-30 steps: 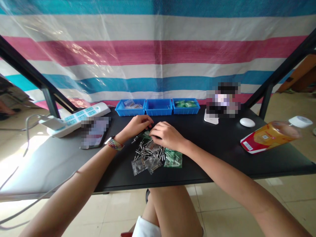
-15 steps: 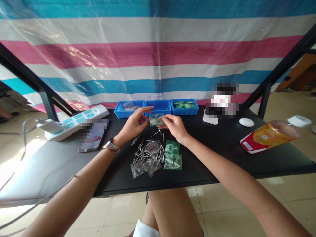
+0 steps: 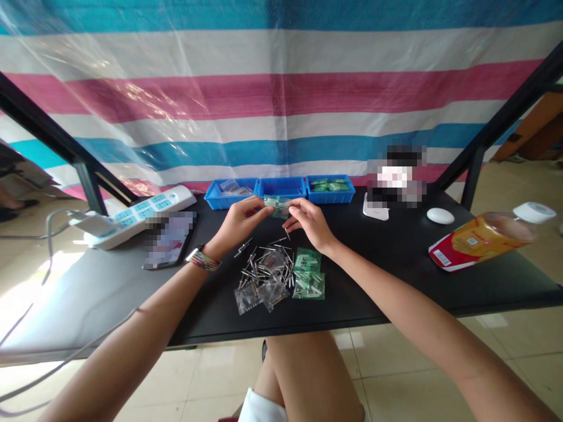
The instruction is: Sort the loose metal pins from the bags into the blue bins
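My left hand [image 3: 240, 223] and my right hand [image 3: 310, 223] are raised above the black table [image 3: 396, 258], each pinching one end of a small clear green-tinted plastic bag [image 3: 277, 204]. Below them lies a loose pile of small metal pins [image 3: 266, 266]. Two green bags [image 3: 309, 274] lie to the right of the pile. Clear bags [image 3: 259, 293] lie at its near side. A beaded band sits on my left wrist.
Three blue trays [image 3: 281, 190] stand at the table's back; the right one holds green bags. A white power strip [image 3: 141, 211] and a phone [image 3: 165, 237] lie left. A white mouse [image 3: 440, 215] and a tipped orange bottle [image 3: 484, 237] are on the right.
Both hands rose from the pin pile, lifting a small bag between them, and carried it toward the blue trays.
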### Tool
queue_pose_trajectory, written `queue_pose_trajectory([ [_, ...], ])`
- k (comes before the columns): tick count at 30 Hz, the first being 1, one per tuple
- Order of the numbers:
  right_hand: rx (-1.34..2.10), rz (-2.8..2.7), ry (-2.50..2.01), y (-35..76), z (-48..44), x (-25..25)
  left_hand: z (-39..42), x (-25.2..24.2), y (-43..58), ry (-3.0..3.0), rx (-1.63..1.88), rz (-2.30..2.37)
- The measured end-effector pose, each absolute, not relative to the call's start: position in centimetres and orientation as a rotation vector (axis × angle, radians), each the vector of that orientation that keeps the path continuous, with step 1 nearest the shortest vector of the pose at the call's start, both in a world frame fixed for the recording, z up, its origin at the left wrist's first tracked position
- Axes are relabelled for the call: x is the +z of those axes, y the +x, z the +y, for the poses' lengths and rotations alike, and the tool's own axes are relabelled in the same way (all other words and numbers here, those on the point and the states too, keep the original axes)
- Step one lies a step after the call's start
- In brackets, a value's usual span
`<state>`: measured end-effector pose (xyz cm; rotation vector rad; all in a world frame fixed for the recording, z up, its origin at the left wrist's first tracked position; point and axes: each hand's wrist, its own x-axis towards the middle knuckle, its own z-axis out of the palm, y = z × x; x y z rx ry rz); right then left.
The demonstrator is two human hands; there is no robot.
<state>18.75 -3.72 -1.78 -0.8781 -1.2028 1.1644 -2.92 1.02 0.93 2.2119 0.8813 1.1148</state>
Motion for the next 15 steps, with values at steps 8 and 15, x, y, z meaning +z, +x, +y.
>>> queue_pose_trajectory([
  [8, 1.282, -1.161, -0.900, 18.82, -3.76, -1.42, 0.68, 0.79, -2.87, 2.169, 1.006, 0.841],
  [15, 1.457, -1.021, -0.877, 18.90, -3.64, -1.42, 0.49, 1.09, -3.27, 2.452, 1.156, 0.808],
])
